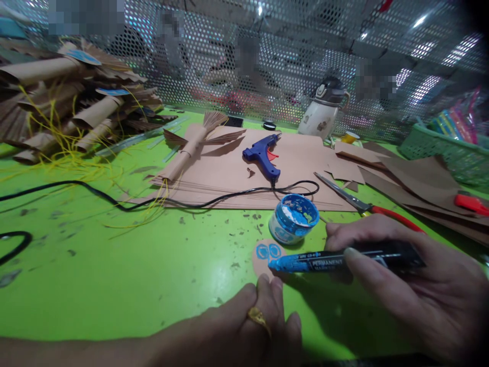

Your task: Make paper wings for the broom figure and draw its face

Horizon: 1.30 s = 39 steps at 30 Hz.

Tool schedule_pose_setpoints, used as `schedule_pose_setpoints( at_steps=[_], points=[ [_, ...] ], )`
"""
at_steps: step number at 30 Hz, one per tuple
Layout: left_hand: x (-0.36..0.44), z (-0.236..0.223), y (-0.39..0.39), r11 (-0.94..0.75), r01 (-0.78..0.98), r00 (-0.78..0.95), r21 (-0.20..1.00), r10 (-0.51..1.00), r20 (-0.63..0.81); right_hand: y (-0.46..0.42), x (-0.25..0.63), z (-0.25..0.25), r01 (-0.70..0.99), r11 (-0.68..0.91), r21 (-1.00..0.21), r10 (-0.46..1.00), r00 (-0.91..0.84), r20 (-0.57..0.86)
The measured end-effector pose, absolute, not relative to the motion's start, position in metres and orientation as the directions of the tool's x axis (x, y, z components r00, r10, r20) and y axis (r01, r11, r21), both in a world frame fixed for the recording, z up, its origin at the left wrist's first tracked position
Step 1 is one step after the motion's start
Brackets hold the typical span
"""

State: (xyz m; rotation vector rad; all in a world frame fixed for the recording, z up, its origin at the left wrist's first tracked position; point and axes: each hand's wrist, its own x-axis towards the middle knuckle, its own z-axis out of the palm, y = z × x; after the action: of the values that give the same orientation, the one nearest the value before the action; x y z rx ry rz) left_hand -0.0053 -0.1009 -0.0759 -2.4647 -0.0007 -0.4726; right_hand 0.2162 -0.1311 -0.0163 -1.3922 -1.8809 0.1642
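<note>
A small round piece of brown paper [261, 267] lies flat on the green table, with two blue circles drawn on it. My left hand [254, 318], wearing a gold ring, presses the lower edge of this paper circle down with bent fingertips. In my right hand [412, 285] is a black permanent marker [328, 261], held almost level. Its blue-coated tip touches the paper just below the drawn circles. Right behind the paper stands an open jar of blue paint [294, 219], smeared around its rim and partly white inside.
A blue glue gun [263, 157] and a folded paper bird [191, 150] rest on stacked brown sheets [225, 199]. A black cord [183, 205] crosses the table. Scissors [351, 199], a green basket [443, 153] and a kettle [323, 112] stand right; heaped paper birds [49, 71] lie left.
</note>
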Motion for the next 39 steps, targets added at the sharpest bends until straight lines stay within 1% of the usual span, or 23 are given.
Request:
schedule_pose_setpoints(
  at_steps=[3,7,11,14,22,27,29,30,32,33,35,36,38,39],
  points=[
    [-0.0055,-0.0754,-0.1011,-0.809,0.124,0.927,-0.574,-0.112,0.359,-0.1304,0.2153,-0.0124,0.771,0.398,-0.496,0.853,-0.113,0.509],
    [-0.0051,-0.0754,-0.1022,-0.817,0.127,0.932,-0.562,-0.095,0.349,-0.1285,0.2138,-0.0093,0.779,0.405,-0.479,0.842,-0.113,0.528],
    [-0.0057,-0.0763,-0.1024,-0.811,0.125,0.925,-0.572,-0.113,0.363,-0.1282,0.2139,-0.0115,0.761,0.394,-0.515,0.85,-0.089,0.519],
    [-0.0064,-0.076,-0.102,-0.808,0.113,0.933,-0.578,-0.113,0.34,-0.1285,0.2144,-0.0139,0.739,0.388,-0.551,0.863,-0.08,0.5],
    [-0.0064,-0.0752,-0.1006,-0.816,0.094,0.938,-0.571,-0.119,0.325,-0.1302,0.2173,-0.0153,0.768,0.357,-0.532,0.854,-0.037,0.518],
    [-0.0062,-0.0759,-0.1024,-0.808,0.127,0.918,-0.575,-0.124,0.376,-0.13,0.2167,-0.0132,0.78,0.349,-0.519,0.838,-0.012,0.546],
    [-0.0065,-0.0732,-0.1041,-0.814,0.131,0.926,-0.566,-0.103,0.363,-0.1288,0.2158,-0.0114,0.765,0.352,-0.539,0.843,-0.01,0.537],
    [-0.0068,-0.0714,-0.1047,-0.824,0.138,0.945,-0.549,-0.056,0.322,-0.1281,0.2154,-0.0106,0.756,0.354,-0.551,0.847,-0.008,0.532],
    [-0.0073,-0.0686,-0.1049,-0.834,0.125,0.97,-0.537,-0.012,0.244,-0.1269,0.2147,-0.0091,0.748,0.362,-0.556,0.845,-0.012,0.535],
    [-0.0075,-0.0678,-0.1045,-0.825,0.101,0.97,-0.556,-0.042,0.238,-0.1264,0.2143,-0.0086,0.753,0.367,-0.546,0.84,-0.016,0.543],
    [-0.0076,-0.0676,-0.1034,-0.798,0.06,0.952,-0.599,-0.136,0.276,-0.1256,0.2137,-0.0078,0.769,0.379,-0.514,0.832,-0.04,0.554],
    [-0.0075,-0.0678,-0.1032,-0.793,0.068,0.945,-0.605,-0.143,0.295,-0.1253,0.2133,-0.0073,0.777,0.382,-0.5,0.83,-0.051,0.556],
    [-0.0074,-0.0683,-0.1041,-0.803,0.085,0.951,-0.59,-0.112,0.289,-0.1248,0.2124,-0.0062,0.786,0.384,-0.485,0.828,-0.06,0.558],
    [-0.0073,-0.0685,-0.1049,-0.816,0.105,0.964,-0.569,-0.057,0.261,-0.1245,0.2118,-0.0055,0.787,0.386,-0.481,0.825,-0.061,0.562]
  ],
)
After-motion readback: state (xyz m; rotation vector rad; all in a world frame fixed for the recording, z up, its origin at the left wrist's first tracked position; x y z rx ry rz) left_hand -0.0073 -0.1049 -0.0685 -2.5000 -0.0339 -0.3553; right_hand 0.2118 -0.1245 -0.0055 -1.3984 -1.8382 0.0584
